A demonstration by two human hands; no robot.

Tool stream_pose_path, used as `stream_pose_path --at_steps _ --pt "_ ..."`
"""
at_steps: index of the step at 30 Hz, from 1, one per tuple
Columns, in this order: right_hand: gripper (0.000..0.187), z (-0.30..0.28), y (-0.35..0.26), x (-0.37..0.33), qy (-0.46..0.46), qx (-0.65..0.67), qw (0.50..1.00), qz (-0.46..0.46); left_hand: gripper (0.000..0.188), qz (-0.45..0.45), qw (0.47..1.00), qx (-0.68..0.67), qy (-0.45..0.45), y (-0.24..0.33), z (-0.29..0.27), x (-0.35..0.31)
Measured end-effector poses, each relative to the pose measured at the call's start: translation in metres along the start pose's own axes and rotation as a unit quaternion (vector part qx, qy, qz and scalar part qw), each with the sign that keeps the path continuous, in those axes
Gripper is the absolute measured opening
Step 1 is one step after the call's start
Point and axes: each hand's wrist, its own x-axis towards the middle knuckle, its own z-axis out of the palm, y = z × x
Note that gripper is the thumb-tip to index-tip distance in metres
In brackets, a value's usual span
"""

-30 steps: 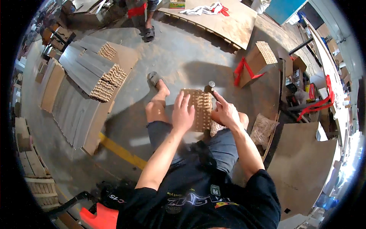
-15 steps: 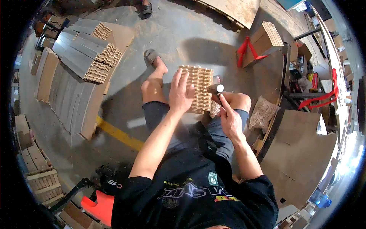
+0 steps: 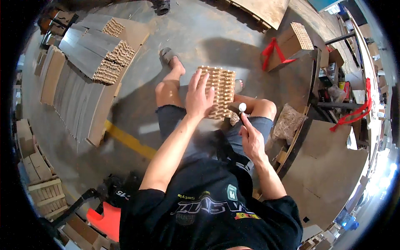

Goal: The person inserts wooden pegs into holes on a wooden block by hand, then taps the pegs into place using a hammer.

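Note:
Between my knees stands a block of upright boards (image 3: pixel 221 93), its top covered in rows of pale wooden dowels that stick up. My left hand (image 3: pixel 199 100) lies along the block's left edge, fingers stretched and thumb spread over the dowels. In my right hand (image 3: pixel 252 139), a hammer (image 3: pixel 242 107) with a pale round face is gripped by its handle, the forefinger laid along it. The hammer head is just beside the block's near right corner. Beneath it, by my right thigh, is a small clear bag of dowels (image 3: pixel 234 119), partly hidden.
To the right lies a large clear bag of dowels (image 3: pixel 287 125). Beyond it stands a board stack (image 3: pixel 287 48) with a red strap. A pallet at the left carries long grey boards (image 3: pixel 89 54). Cardboard (image 3: pixel 327 171) is at my right, and an orange-red object (image 3: pixel 106 221) is near my left elbow.
The hammer has come down toward me slightly, away from the block's right side, and its pale face has turned. My left hand stays on the block. The whole view has shifted a little.

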Motion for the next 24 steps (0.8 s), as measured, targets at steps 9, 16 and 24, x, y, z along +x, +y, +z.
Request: stream_pose_path --at_steps 9,16,24 --pt "0.050 0.007 -0.014 -0.016 -0.017 -0.002 1.000 -0.022 0.052 -0.002 0.999 -0.030 -0.012 -0.009 -0.006 0.002" --pt "0.051 0.011 -0.033 -0.013 -0.072 -0.033 0.996 -0.031 0.057 -0.092 0.987 -0.128 -0.037 -0.018 -0.006 -0.002" --pt "0.053 0.015 -0.035 -0.005 -0.093 -0.068 0.993 -0.030 0.066 -0.102 0.971 -0.214 -0.024 -0.035 0.006 -0.001"
